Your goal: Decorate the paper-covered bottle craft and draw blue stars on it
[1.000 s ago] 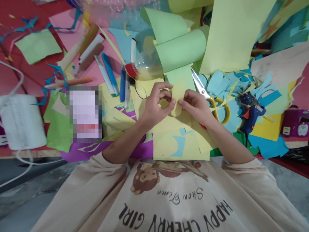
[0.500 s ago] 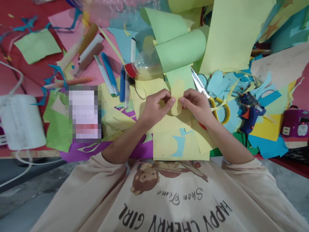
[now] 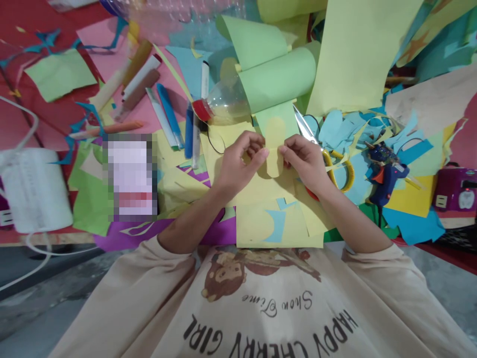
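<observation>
Near the middle of the red table's (image 3: 22, 30) near edge, a person's left hand (image 3: 244, 161) and right hand (image 3: 304, 161) pinch, thumb against fingers, the opposite sides of a pale yellow paper strip (image 3: 275, 163) with rounded ends. Just beyond it, a clear red-capped bottle (image 3: 229, 103) lies under curled green paper (image 3: 283, 77). Scissors (image 3: 307, 129) lie just beside the right hand, a blue glue gun (image 3: 389, 183) farther right along that edge.
</observation>
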{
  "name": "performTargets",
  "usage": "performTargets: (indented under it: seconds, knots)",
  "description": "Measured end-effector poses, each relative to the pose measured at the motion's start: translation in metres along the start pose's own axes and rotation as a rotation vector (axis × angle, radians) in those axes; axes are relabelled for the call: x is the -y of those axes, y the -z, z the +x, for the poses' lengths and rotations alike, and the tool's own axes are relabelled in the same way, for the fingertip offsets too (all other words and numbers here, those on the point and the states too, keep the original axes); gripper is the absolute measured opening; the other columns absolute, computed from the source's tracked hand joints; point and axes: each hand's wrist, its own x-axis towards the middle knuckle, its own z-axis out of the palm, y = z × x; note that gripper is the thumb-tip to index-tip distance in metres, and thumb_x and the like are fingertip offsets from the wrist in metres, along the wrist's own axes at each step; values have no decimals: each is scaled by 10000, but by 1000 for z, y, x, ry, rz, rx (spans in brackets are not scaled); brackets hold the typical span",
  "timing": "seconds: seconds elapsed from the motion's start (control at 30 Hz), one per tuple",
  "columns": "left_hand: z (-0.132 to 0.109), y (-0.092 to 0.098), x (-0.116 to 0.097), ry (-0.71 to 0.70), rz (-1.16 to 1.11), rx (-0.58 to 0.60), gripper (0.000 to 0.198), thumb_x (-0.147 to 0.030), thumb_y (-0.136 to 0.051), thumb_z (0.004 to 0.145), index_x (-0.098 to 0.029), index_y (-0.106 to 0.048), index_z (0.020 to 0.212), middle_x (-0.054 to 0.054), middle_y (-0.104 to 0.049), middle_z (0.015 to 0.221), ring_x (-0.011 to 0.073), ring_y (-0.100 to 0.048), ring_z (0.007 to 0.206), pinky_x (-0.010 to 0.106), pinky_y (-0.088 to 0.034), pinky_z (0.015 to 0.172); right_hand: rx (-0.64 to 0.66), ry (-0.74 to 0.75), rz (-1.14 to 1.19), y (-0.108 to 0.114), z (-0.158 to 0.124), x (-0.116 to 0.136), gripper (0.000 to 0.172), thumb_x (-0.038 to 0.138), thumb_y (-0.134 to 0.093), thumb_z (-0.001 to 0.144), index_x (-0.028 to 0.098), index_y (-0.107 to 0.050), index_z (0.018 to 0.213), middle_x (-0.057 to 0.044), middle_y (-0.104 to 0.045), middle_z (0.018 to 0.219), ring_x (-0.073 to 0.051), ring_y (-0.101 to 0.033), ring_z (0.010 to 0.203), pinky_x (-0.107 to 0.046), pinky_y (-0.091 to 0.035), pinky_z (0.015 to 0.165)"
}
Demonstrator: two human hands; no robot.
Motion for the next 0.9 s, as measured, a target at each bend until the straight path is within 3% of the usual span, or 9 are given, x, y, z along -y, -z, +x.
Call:
performTargets:
  seconds: [0.07,0.23,0.53,0.7,0.9]
  knots:
    - [-1,0,0,-55,-10,-30,266,-524,-595,980,-263,-547,996,-44,-588,774,96,-555,627,237,-463,592,-62,18,-20,-1,0,-1,385,552,-688,899,235,-521,761,48,-478,620,-108,-452,571,-278,-371,551]
    - [1,0,-8,-244,100,72,191,-340,-560,1012,-225,-566,859,-29,-610,748,91,-584,654,224,-473,612,-100,61,-38,-1,-1,0,372,550,-674,913,236,-519,788,36,-468,703,-108,-457,616,-282,-379,578]
    - [4,-1,-2,-172,140,21,296,-471,-560,1011,-222,-607,860,-4,-636,782,109,-605,694,235,-497,634,-18,24,88,1,-2,0,424,642,-685,872,243,-562,797,26,-531,713,-118,-519,627,-290,-492,626]
    - [2,-1,-4,-106,105,48,368,-576,-582,970,-219,-608,887,4,-660,805,118,-623,713,240,-520,650,31,27,94,0,-3,-1,426,643,-716,849,239,-581,823,23,-581,716,-123,-552,654,-288,-496,633]
    - [1,0,-7,-40,73,90,435,-662,-598,923,-227,-578,917,-18,-659,798,116,-629,693,237,-531,644,101,90,81,2,-4,1,305,515,-638,956,220,-675,886,-4,-638,786,-120,-556,680,-288,-479,655]
